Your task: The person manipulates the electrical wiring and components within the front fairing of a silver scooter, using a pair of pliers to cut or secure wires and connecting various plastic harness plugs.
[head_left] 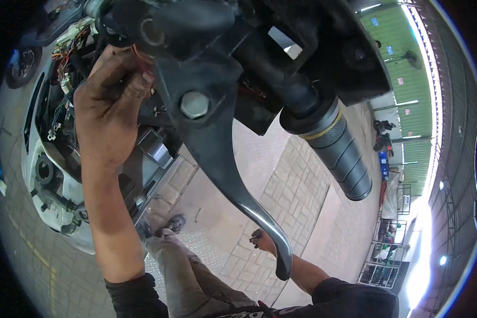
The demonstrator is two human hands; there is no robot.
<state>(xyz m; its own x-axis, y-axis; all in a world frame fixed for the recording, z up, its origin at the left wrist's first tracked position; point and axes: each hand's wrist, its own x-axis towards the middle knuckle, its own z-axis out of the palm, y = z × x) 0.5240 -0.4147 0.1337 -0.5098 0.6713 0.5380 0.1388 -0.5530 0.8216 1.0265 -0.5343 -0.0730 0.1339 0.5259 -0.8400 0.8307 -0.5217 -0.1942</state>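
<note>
My left hand [111, 100] reaches up beside the handlebar, thumb and fingers pinched together on thin red wires [141, 59]. Part of its grip is hidden under the dark handlebar housing [196, 18]. Close in front hangs a black brake lever [212, 140] with a silver bolt [194, 105] at its pivot. To the right of the lever is the ribbed handlebar grip [342, 153]. Low down, partly behind the lever tip, my right hand [264, 241] is held away from the vehicle with curled fingers; a small thing in them is too small to name.
A stripped white scooter body [63, 199] with exposed wiring [63, 79] stands on the left. Below lie a metal plate [201, 257] and paving [297, 169]. Shelving [384, 259] lines the right, near a green wall [408, 106]. Another wheel [24, 66] shows far left.
</note>
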